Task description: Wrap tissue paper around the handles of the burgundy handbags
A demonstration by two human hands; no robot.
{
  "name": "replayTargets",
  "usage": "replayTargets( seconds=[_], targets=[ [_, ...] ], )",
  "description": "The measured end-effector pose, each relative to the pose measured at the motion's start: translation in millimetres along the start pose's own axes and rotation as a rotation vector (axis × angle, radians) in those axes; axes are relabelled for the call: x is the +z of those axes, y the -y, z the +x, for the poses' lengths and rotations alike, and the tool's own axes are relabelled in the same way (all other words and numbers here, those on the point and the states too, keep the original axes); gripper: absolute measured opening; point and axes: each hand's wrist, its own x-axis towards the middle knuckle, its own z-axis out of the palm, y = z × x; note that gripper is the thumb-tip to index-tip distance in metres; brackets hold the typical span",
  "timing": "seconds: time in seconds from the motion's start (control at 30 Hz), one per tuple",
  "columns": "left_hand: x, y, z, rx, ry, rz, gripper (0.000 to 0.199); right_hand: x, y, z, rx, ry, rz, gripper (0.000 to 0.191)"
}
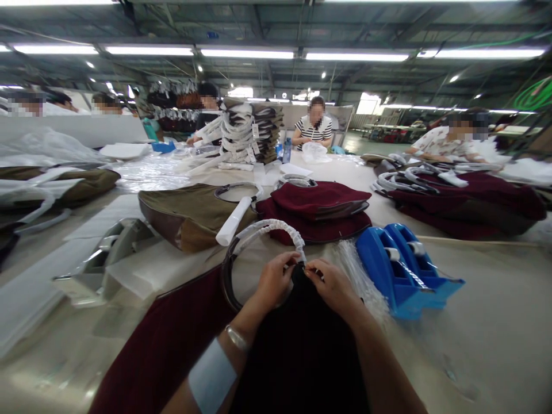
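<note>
We cannot see what the left hand (273, 280) and right hand (334, 287) pinch, as they cover it. We lose the near maroon bag (172, 333) past the bottom edge, the leftmost olive bag (92, 187) past the left, the green cable (535, 95) past the right. The wristband (237, 338) blurs.

1. Wears a shiny, rounded silvery band (237, 338) at the left wrist.
2. Bears a flat, pale blue-white rectangular patch (213, 375), straight-edged, farther up the left forearm (255, 310); too blurred to tell its material.
3. Shows a bare right forearm (379, 351).
</note>
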Motion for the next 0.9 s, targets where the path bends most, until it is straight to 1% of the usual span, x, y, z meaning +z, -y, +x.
replayTargets(
  seconds=[0.1, 0.23, 0.37, 0.5, 0.63, 0.7, 0.77, 0.83, 0.9],
  targets=[
    [1.0, 2.6, 2.7, -0.041, 0.020, -0.145, 0.032, 0.1, 1.8, -1.7, 0.014, 0.001, -0.033, 0.015],
    [1.8, 1.7, 2.6, -0.053, 0.032, -0.207, 0.027, 2.7, 0.1, -2.3, 0.029, 0.003, -0.037, 0.016],
    [2.8, 3.0, 0.5, -0.013, 0.025, -0.178, 0.022, 5.3, -1.5, -1.9, 0.063, 0.016, -0.029, 0.017],
    [1.1, 3.8, -2.0, 0.036, 0.013, -0.108, 0.018, 3.9, 3.5, -2.7, 0.133, 0.024, 0.013, 0.021],
    [-1.4, 1.3, -3.0, 0.068, 0.018, -0.071, 0.016, 3.7, 5.9, -2.0, 0.178, -0.019, 0.031, 0.021],
    [-1.0, 1.3, -2.2, 0.032, 0.012, -0.125, 0.017, 5.5, 4.8, -1.0, 0.176, -0.070, 0.035, 0.021],
    [0.1, 2.3, -0.5, -0.049, -0.006, -0.215, 0.020, 8.1, 3.4, 0.0, 0.161, -0.112, 0.040, 0.021],
    [1.2, 3.3, 2.0, -0.131, -0.016, -0.278, 0.024, 10.6, 2.0, 0.8, 0.151, -0.130, 0.044, 0.020],
    [1.2, 3.5, 4.9, -0.179, -0.014, -0.300, 0.025, 12.5, 0.8, 1.3, 0.146, -0.131, 0.040, 0.020]
  ],
)
